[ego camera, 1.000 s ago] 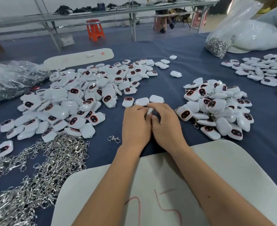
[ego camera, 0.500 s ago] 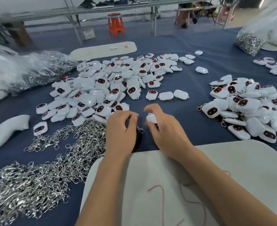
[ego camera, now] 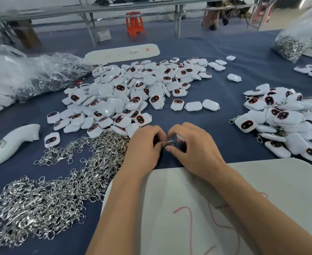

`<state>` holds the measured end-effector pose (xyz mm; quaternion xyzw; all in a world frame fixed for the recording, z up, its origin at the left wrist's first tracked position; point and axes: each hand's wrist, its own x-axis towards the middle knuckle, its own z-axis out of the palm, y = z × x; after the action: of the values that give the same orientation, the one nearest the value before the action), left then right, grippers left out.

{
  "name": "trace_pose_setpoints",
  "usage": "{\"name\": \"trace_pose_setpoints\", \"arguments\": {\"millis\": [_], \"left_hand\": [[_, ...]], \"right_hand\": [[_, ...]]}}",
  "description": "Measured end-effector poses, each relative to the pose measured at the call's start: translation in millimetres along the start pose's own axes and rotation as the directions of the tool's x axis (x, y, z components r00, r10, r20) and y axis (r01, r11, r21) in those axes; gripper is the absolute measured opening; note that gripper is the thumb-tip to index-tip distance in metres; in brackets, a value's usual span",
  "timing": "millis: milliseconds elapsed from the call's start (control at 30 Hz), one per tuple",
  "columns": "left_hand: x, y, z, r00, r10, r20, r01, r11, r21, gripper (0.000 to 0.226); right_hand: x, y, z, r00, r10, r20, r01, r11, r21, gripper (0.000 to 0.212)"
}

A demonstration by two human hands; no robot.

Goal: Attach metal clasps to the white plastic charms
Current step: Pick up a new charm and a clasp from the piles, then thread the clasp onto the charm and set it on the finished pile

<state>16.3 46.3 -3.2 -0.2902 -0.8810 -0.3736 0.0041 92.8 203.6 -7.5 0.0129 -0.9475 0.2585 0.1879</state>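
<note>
At frame centre, the left hand [ego camera: 144,146] pinches a clasp [ego camera: 168,143]; the right hand [ego camera: 193,146] grips a charm [ego camera: 180,138]. Best to hook the loop squarely.

Even, soft overhead light left only faint shadows. Glare flared off the clear plastic bag [ego camera: 309,24] at upper right. Wide-angle distortion bent the edges, where detail blurred; the centre stayed fairly sharp.

Half a second ago the hands were a little apart; now the left hand [ego camera: 144,146] and right hand [ego camera: 193,150] meet fingertip to fingertip, pinching a metal clasp [ego camera: 169,143] between them, and the white charm [ego camera: 180,138] is nearly hidden behind the right fingers.
</note>
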Motion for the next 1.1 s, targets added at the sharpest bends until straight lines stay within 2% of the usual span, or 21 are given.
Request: {"name": "trace_pose_setpoints", "arguments": {"millis": [100, 167, 233, 300, 400, 500, 600, 700, 833, 967, 1100], "left_hand": [[0.6, 1.3, 3.3, 0.997, -0.053, -0.061, 0.040, 0.978, -0.203, 0.023], [2.0, 2.3, 4.7, 0.993, -0.086, -0.080, 0.051, 0.928, -0.368, 0.020], [3.5, 3.8, 6.0, 0.990, -0.117, -0.084, 0.065, 0.881, -0.469, 0.020], [5.0, 6.1, 8.7, 0.987, -0.138, -0.079, 0.075, 0.844, -0.530, 0.022], [6.4, 11.1, 13.1, 0.982, -0.164, -0.099, 0.078, 0.816, -0.572, 0.022], [8.5, 13.9, 17.4, 0.966, -0.207, -0.157, 0.080, 0.812, -0.578, 0.018], [8.8, 15.7, 20.0, 0.950, -0.254, -0.180, 0.101, 0.799, -0.593, 0.017], [8.0, 18.2, 21.9, 0.939, -0.310, -0.147, 0.134, 0.726, -0.675, 0.019], [7.5, 21.5, 21.4, 0.937, -0.330, -0.111, 0.130, 0.628, -0.768, 0.019], [5.9, 24.4, 21.5, 0.948, -0.305, -0.095, 0.108, 0.585, -0.804, 0.018], [4.5, 26.6, 21.5, 0.952, -0.291, -0.100, 0.091, 0.577, -0.812, 0.016]], "right_hand": [[1.4, 1.2, 0.6, 0.999, 0.032, -0.003, -0.032, 0.999, 0.036, 0.026], [1.8, 4.7, -0.9, 0.998, 0.048, -0.043, -0.044, 0.994, 0.098, 0.016], [1.2, 8.9, -2.9, 0.993, 0.077, -0.089, -0.061, 0.983, 0.174, 0.008], [0.4, 11.1, -4.2, 0.984, 0.130, -0.121, -0.096, 0.962, 0.254, 0.014], [0.0, 11.5, -4.2, 0.963, 0.192, -0.187, -0.127, 0.942, 0.312, 0.014], [1.0, 12.8, -2.4, 0.947, 0.205, -0.249, -0.138, 0.955, 0.264, 0.008], [1.0, 11.8, -3.1, 0.950, 0.153, -0.271, -0.088, 0.967, 0.238, 0.021], [-0.1, 9.9, -4.0, 0.964, 0.076, -0.254, -0.009, 0.967, 0.255, 0.017], [0.1, 11.1, -6.6, 0.950, 0.133, -0.283, -0.029, 0.939, 0.344, 0.012], [0.7, 11.5, -9.8, 0.963, 0.197, -0.183, -0.090, 0.877, 0.472, 0.012], [0.7, 12.3, -11.5, 0.974, 0.190, -0.121, -0.108, 0.866, 0.488, 0.006]]}}
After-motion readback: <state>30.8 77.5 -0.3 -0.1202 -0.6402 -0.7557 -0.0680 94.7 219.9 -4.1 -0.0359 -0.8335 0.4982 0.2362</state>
